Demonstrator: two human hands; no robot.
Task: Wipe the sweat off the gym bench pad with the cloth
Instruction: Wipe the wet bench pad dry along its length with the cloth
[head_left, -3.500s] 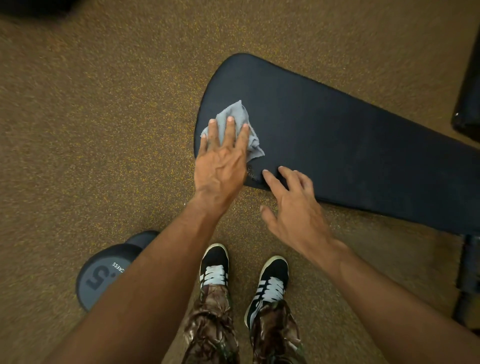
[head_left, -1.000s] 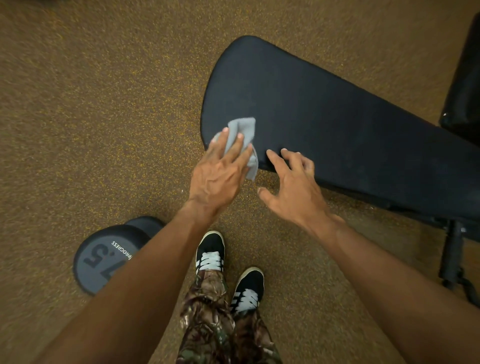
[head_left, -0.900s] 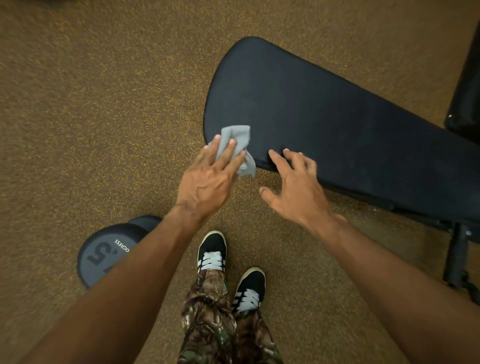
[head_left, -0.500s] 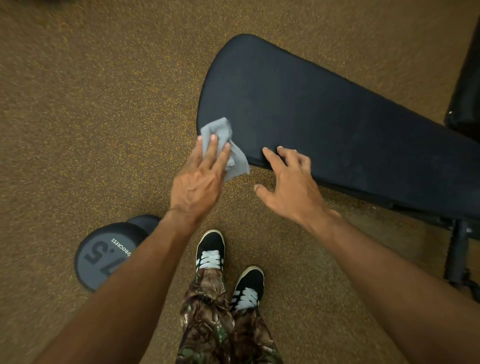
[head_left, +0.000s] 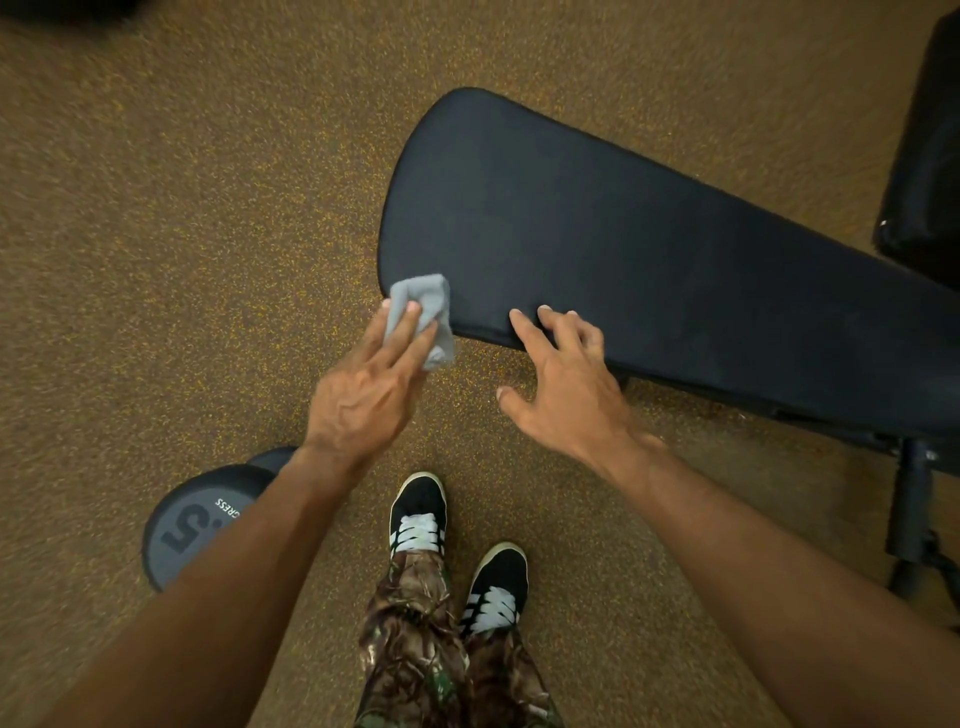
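The dark bench pad (head_left: 649, 244) runs from the centre to the right edge. A small grey cloth (head_left: 422, 304) lies bunched on the pad's near-left corner and hangs over the edge. My left hand (head_left: 369, 395) presses the cloth against that corner with straight fingers. About a hand's width to the right, my right hand (head_left: 566, 384) rests on the pad's near edge with its fingers spread and its thumb off the side.
A dark round dumbbell (head_left: 192, 525) lies on the speckled brown floor under my left forearm. My black shoes (head_left: 418, 512) stand just short of the pad. The black bench leg (head_left: 909, 514) is at the lower right, and another black pad (head_left: 930, 156) at the upper right.
My left hand has drawn the cloth from the top of the pad back to its near-left corner, where it is now more bunched. My right hand has stayed on the near edge.
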